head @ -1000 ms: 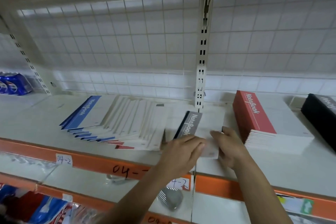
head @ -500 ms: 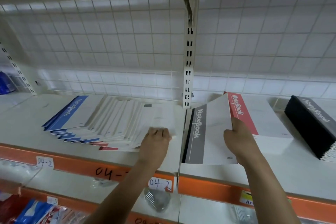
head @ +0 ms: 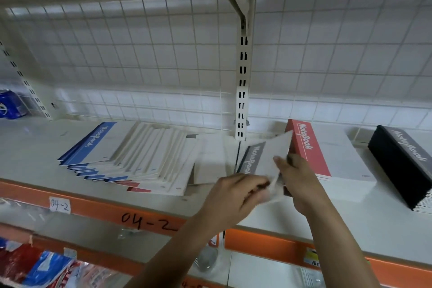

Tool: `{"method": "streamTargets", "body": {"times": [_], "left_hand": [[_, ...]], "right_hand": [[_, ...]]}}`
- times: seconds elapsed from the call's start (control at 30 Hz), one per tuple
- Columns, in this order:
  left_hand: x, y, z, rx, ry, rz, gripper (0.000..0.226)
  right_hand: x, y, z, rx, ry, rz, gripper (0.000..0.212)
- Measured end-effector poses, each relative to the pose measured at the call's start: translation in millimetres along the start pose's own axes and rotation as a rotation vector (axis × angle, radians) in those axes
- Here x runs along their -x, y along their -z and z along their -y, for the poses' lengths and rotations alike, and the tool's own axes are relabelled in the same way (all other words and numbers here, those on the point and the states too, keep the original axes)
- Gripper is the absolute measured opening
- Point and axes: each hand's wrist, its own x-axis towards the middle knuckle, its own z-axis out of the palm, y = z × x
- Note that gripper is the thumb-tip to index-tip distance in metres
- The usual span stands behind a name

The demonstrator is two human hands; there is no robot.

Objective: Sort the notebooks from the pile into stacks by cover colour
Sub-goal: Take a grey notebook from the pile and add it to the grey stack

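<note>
A fanned pile of notebooks (head: 140, 159) lies on the left of the white shelf, a blue-spined one on top and red spines showing at the bottom. A red stack (head: 327, 154) and a black stack (head: 402, 161) sit to the right. Between pile and red stack I hold a grey-spined notebook (head: 261, 159) tilted above the shelf. My right hand (head: 299, 180) grips its right edge with the thumb on the cover. My left hand (head: 236, 196) pinches its blurred lower corner.
A slotted upright post (head: 242, 100) rises behind the held notebook, with wire grid panels behind the shelf. The orange shelf lip (head: 145, 217) carries handwritten 04-2 labels. Blue cans (head: 10, 105) stand far left. Packaged goods lie on the lower shelf (head: 46, 269).
My left hand left the fanned pile and moved right onto the grey notebook's lower corner. The grey notebook, held by my right hand, is tilted and lower than before.
</note>
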Motion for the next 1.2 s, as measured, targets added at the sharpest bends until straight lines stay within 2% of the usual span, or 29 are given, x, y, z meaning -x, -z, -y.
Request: {"method": "streamTargets", "body": {"times": [0.07,0.1,0.2,0.23,0.37,0.43,0.53,0.63,0.7,0.77,0.83,0.9,0.97,1.03,1.13,1.2], "left_hand": [[3,-3,4,0.074,0.1,0.082,0.031],[4,-4,9,0.036,0.187,0.093,0.033],[9,-6,35,-0.305,0.542,0.259,0.06],[12,-5,42,-0.415,0.589,0.317,0.061],[22,-7,71,-0.589,0.417,0.293,0.041],[22,-6,76,-0.675,0.314,0.211,0.03],[9,3,60,-0.675,0.353,0.069,0.033],[4,7,49,-0.534,0.448,-0.132,0.013],[4,8,40,-0.282,0.502,-0.277,0.031],[2,10,28,-0.149,0.449,-0.381,0.037],[0,8,13,-0.098,0.344,-0.368,0.032],[2,0,-2,-0.059,0.197,-0.275,0.023],[7,-9,-10,-0.05,0.051,-0.194,0.012],[7,-12,-7,-0.052,-0.019,-0.17,0.008],[7,-11,0,-0.009,-0.066,-0.082,0.022],[6,-9,1,0.085,0.034,-0.017,0.037]], "right_hand": [[-2,4,-4,0.102,0.034,0.021,0.03],[-3,5,-6,0.132,0.029,0.026,0.036],[-2,7,-7,0.204,0.037,-0.004,0.036],[-2,8,-7,0.225,0.043,-0.008,0.035],[-1,12,-7,0.267,0.048,-0.027,0.036],[0,12,-8,0.28,0.054,-0.026,0.038],[1,13,-8,0.277,0.051,-0.02,0.038],[2,12,-7,0.255,0.046,-0.015,0.037],[2,11,-7,0.23,0.065,-0.016,0.04],[2,9,-6,0.187,0.076,-0.015,0.034],[0,5,-6,0.106,0.067,-0.028,0.027],[0,0,-6,-0.019,0.037,-0.039,0.021],[2,-1,-5,-0.13,0.032,-0.037,0.02],[4,0,-7,-0.182,0.04,0.013,0.022],[4,7,-10,-0.139,0.059,0.042,0.019],[5,12,-10,-0.111,0.097,0.032,0.027]]}}
